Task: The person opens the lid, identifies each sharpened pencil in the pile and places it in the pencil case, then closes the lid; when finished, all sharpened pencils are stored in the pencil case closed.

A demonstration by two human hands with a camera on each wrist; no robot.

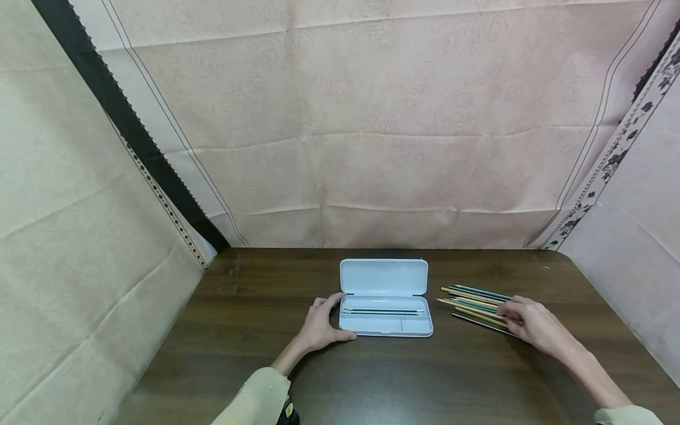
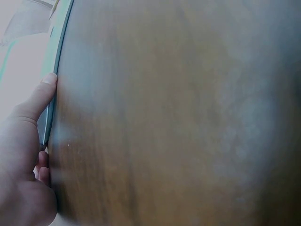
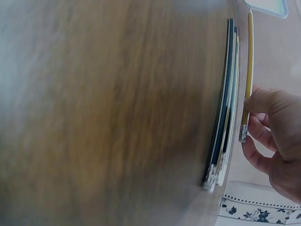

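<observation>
1. Table: wood, carries the lot.
2. Pencil case: sits mid-table, lid raised at its 12 o'clock. Couple of pencils already lie lengthwise in the tray; exact count unclear.
3. Left hand: at the case's 9 o'clock, gripping that end. Left wrist view adds the thumb pressed along the near edge; tray contents don't read there, only in the head view.
4. Right hand: out at the case's 3 o'clock, over the loose bunch. From the head view I couldn't say what it grips; right wrist view settles it: thumb and fingers pinch one pencil.
5. Loose bunch: on the table, well outnumbers what's in the tray. My read: early stage, most pencils outside.
6. Yellow pencil: the pinched one, clear of the bunch, tip toward the case. Its metal end shows only in the right wrist view.
</observation>
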